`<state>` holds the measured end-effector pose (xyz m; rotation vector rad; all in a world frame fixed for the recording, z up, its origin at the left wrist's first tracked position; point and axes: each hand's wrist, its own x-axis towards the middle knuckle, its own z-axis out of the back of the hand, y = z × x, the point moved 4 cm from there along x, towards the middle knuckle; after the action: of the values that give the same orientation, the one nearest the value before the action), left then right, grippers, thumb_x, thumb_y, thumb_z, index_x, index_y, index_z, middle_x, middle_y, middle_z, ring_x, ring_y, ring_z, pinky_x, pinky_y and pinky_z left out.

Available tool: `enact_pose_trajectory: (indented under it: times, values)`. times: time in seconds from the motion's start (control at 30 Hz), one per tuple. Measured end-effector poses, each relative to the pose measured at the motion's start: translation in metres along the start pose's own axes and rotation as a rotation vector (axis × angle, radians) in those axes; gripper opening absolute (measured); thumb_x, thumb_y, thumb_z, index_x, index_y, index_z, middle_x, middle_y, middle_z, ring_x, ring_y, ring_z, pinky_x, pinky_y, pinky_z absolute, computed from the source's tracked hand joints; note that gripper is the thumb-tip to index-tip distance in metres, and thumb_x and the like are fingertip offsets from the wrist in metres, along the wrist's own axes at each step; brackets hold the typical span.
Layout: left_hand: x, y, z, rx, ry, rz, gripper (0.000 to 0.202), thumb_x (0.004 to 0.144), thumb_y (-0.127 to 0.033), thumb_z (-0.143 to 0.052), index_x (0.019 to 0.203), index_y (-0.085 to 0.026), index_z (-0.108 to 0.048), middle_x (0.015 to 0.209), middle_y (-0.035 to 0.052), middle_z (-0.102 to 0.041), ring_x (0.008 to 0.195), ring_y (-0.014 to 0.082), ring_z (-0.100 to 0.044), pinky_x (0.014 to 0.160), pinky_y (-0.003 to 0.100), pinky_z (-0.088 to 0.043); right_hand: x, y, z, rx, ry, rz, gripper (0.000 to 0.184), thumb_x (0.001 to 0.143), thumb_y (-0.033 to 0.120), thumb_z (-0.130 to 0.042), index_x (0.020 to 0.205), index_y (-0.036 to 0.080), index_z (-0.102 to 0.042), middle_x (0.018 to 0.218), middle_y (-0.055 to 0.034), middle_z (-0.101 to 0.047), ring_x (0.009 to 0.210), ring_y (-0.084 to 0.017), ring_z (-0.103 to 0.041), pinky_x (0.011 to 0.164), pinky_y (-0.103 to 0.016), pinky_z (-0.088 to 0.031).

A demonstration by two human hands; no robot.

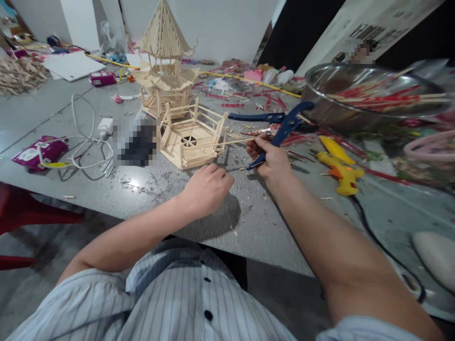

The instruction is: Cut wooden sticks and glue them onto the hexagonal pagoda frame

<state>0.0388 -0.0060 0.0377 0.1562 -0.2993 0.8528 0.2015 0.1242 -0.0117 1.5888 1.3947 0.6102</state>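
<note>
My right hand (270,158) is closed around one handle of a pair of blue-handled cutters (284,130), whose handles are spread apart. Between its fingertips is also a thin wooden stick (236,141), its left end reaching the right corner of the hexagonal wooden stick frame (190,142). This frame has low railings and an opening in its floor. My left hand (209,189) rests just in front of it with curled fingers; what they hold, if anything, is hidden. Behind the frame stands a tiered stick pagoda (165,61) with a pointed roof.
On the right lie a yellow glue gun (339,173) with a black cord and a steel bowl (369,94) of sticks and red wrappers. Leftward are a white charger (105,126) with cable, a purple packet (40,152) and a blurred dark object (137,142). Scraps litter the grey table (199,232).
</note>
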Motion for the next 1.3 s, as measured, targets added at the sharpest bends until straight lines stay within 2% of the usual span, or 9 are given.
enact_pose_trajectory:
  times: [0.13,0.4,0.57,0.7,0.8,0.9,1.1,1.3]
  values:
    - [-0.001,0.002,-0.001,0.006,-0.001,0.003,0.015,0.09,-0.016,-0.051,0.086,-0.013,-0.064,0.084,0.0081,-0.066,0.082,0.023,-0.059,0.072,0.034,-0.046,-0.001,-0.003,-0.001,0.003,0.036,0.0,0.017,0.073,0.007,-0.07,0.068,0.019,-0.059,0.06,0.0057,-0.067,0.057,-0.008,-0.067,0.054,-0.015,-0.056]
    - [0.0,0.005,0.0,0.009,0.051,0.032,0.015,0.09,-0.015,-0.05,0.088,-0.012,-0.064,0.086,0.0084,-0.067,0.084,0.0234,-0.059,0.074,0.035,-0.047,-0.003,-0.001,-0.001,0.029,0.026,-0.008,0.019,0.077,0.003,-0.06,0.068,0.019,-0.059,0.059,0.0055,-0.067,0.057,-0.007,-0.067,0.054,-0.015,-0.056]
    - [0.001,0.005,0.001,-0.002,0.076,0.037,0.015,0.09,-0.014,-0.049,0.089,-0.012,-0.064,0.088,0.0094,-0.066,0.086,0.0243,-0.059,0.076,0.035,-0.047,-0.001,-0.001,0.0,0.049,0.016,0.002,0.02,0.076,0.001,-0.059,0.067,0.018,-0.06,0.059,0.0047,-0.068,0.056,-0.008,-0.067,0.054,-0.014,-0.056]
    - [0.005,0.004,0.003,0.007,0.065,0.027,0.015,0.09,-0.014,-0.049,0.09,-0.012,-0.064,0.088,0.0092,-0.065,0.087,0.0249,-0.059,0.077,0.036,-0.047,-0.001,-0.002,-0.001,0.043,0.018,0.004,0.018,0.074,0.002,-0.063,0.068,0.019,-0.06,0.06,0.0062,-0.068,0.057,-0.007,-0.067,0.054,-0.014,-0.057]
    - [0.009,0.004,0.009,0.038,0.042,0.019,0.016,0.09,-0.013,-0.048,0.09,-0.012,-0.064,0.09,0.0103,-0.065,0.088,0.0249,-0.058,0.078,0.036,-0.047,-0.002,-0.003,-0.001,0.047,0.031,-0.001,0.02,0.077,0.001,-0.059,0.068,0.019,-0.06,0.059,0.0063,-0.068,0.057,-0.007,-0.067,0.053,-0.013,-0.056]
    - [0.016,0.008,0.014,0.081,0.029,0.025,0.018,0.09,-0.012,-0.045,0.091,-0.012,-0.063,0.091,0.0117,-0.064,0.09,0.0257,-0.058,0.08,0.037,-0.047,-0.001,-0.003,-0.001,0.048,0.044,-0.001,0.02,0.077,0.001,-0.06,0.068,0.019,-0.06,0.059,0.0065,-0.067,0.057,-0.007,-0.068,0.054,-0.014,-0.056]
    - [0.028,0.015,0.016,0.127,0.083,0.045,0.024,0.091,-0.009,-0.039,0.093,-0.009,-0.064,0.091,0.0137,-0.064,0.094,0.0267,-0.058,0.085,0.038,-0.047,-0.002,-0.002,-0.002,0.069,0.019,-0.014,0.022,0.078,0.0,-0.058,0.066,0.018,-0.06,0.057,0.0056,-0.066,0.055,-0.008,-0.067,0.053,-0.015,-0.056]
    - [0.031,0.029,0.014,0.144,0.054,0.148,0.027,0.093,-0.008,-0.036,0.102,-0.007,-0.062,0.1,0.0169,-0.062,0.099,0.0279,-0.057,0.086,0.04,-0.048,-0.005,0.0,-0.005,0.039,0.009,-0.011,0.022,0.078,0.0,-0.058,0.066,0.018,-0.059,0.057,0.0061,-0.066,0.055,-0.007,-0.066,0.052,-0.014,-0.056]
